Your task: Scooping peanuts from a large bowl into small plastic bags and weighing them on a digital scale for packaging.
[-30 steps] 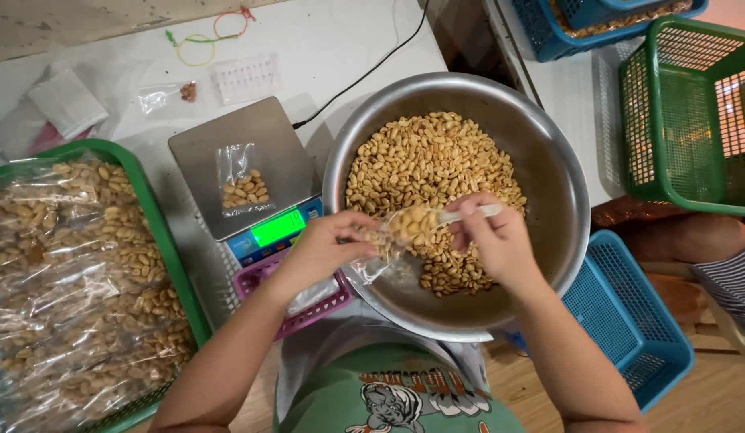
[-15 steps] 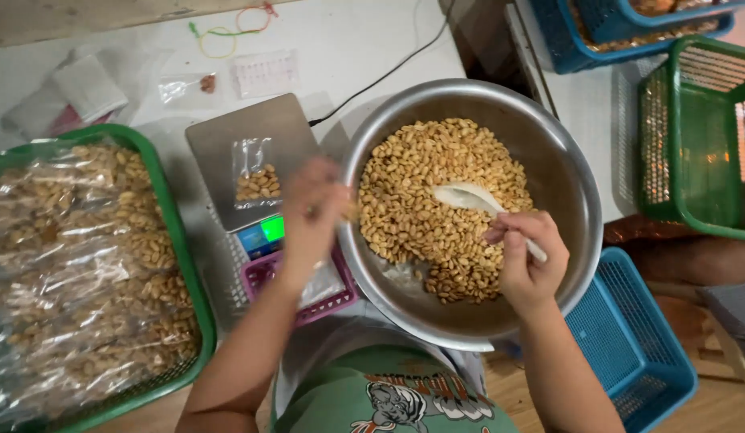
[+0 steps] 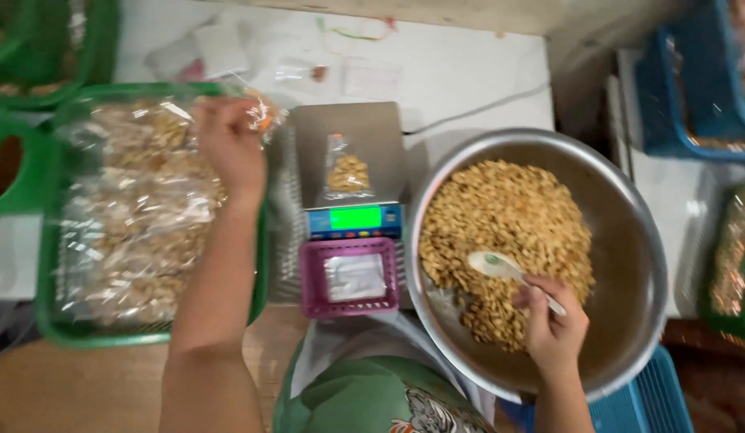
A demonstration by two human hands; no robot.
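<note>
My left hand [image 3: 228,144] is stretched out over the green basket [image 3: 48,321] at the left and grips a small clear bag of nuts [image 3: 263,112] by its top. That basket is full of filled clear bags [image 3: 132,216]. My right hand [image 3: 553,325] rests inside the big steel bowl [image 3: 629,240] of loose nuts [image 3: 501,216] and holds a white spoon [image 3: 497,265] by the handle, its scoop lying on the nuts. Between the two, a small scale [image 3: 352,160] with a lit green display carries a clear bag with a few nuts [image 3: 347,172].
A small pink basket [image 3: 350,281] with flat empty bags stands in front of the scale. Blue baskets [image 3: 685,88] stand at the back right and near right, green baskets at the far left and far right edges. A dark cable [image 3: 485,100] crosses the white tabletop.
My left hand carried the filled bag from the bowl leftward over the scale to the green basket. My right hand stayed in the bowl with the spoon. The view swung left.
</note>
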